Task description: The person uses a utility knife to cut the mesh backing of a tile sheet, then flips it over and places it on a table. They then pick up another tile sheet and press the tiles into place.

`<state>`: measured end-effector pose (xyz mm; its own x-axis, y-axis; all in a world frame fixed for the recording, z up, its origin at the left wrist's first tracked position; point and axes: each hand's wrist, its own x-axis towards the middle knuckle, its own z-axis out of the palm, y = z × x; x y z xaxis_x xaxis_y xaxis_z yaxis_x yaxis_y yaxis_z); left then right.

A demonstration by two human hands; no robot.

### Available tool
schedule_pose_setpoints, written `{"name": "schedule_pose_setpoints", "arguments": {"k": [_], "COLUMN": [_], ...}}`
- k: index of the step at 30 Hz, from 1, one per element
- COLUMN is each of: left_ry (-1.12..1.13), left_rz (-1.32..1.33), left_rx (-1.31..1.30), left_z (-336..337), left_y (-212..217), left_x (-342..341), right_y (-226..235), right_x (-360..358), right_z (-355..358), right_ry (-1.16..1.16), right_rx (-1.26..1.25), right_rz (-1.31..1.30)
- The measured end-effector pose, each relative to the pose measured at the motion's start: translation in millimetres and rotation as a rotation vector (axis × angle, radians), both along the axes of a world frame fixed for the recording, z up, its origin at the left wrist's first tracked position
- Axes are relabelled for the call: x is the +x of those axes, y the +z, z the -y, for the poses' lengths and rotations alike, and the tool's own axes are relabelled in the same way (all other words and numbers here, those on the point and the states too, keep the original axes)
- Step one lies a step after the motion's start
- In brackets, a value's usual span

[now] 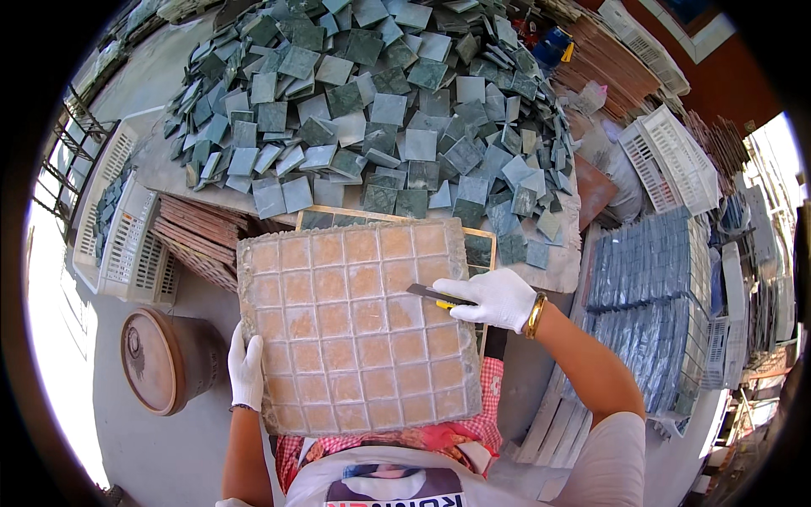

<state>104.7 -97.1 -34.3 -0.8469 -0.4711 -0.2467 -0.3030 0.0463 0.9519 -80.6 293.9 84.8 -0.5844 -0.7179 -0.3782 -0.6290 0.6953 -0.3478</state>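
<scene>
A squarish panel lies tilted across my lap, with tan squares, pale raised grid lines and a rough grey rim. My left hand, in a white glove, grips its left edge; the fingers beneath are hidden. In my gloved right hand is a utility knife with a dark blade and a yellow-and-black body. Its tip points left over the panel's upper right part; whether it touches the surface I cannot tell. Behind the panel shows part of a wooden frame with dark green tiles in it.
A large heap of green-grey stone tiles covers the table ahead. On the left stand white plastic crates, reddish slabs and a brown round pot. Wrapped tile stacks and a white crate stand at right.
</scene>
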Motion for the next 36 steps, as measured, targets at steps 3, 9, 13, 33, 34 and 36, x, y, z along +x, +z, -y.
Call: {"name": "schedule_pose_setpoints", "arguments": {"k": [3, 9, 13, 33, 34, 36], "left_ry": [-0.009, -0.003, -0.012, 0.008, 0.010, -0.008], "left_rz": [-0.018, -0.015, -0.033, -0.023, -0.013, 0.000], "left_rx": [-0.001, -0.039, -0.053, -0.033, -0.035, -0.020], "left_z": [-4, 0, -6, -3, -4, -3], "left_y": [0, -4, 4, -2, -2, 2], "left_x": [-1, 0, -1, -1, -1, -1], "right_y": [-2, 0, 0, -15, -14, -9], "right_x": [20, 24, 38, 81, 78, 75], "right_z": [-12, -3, -10, -30, -31, -27], "right_ry": [-0.043, 0.002, 0.143, -0.085, -0.095, -0.058], "right_rx": [0.014, 0.088, 0.090, -0.082, -0.115, -0.037], "right_rz": [0.019, -0.075, 0.002, -0.034, -0.064, -0.054]}}
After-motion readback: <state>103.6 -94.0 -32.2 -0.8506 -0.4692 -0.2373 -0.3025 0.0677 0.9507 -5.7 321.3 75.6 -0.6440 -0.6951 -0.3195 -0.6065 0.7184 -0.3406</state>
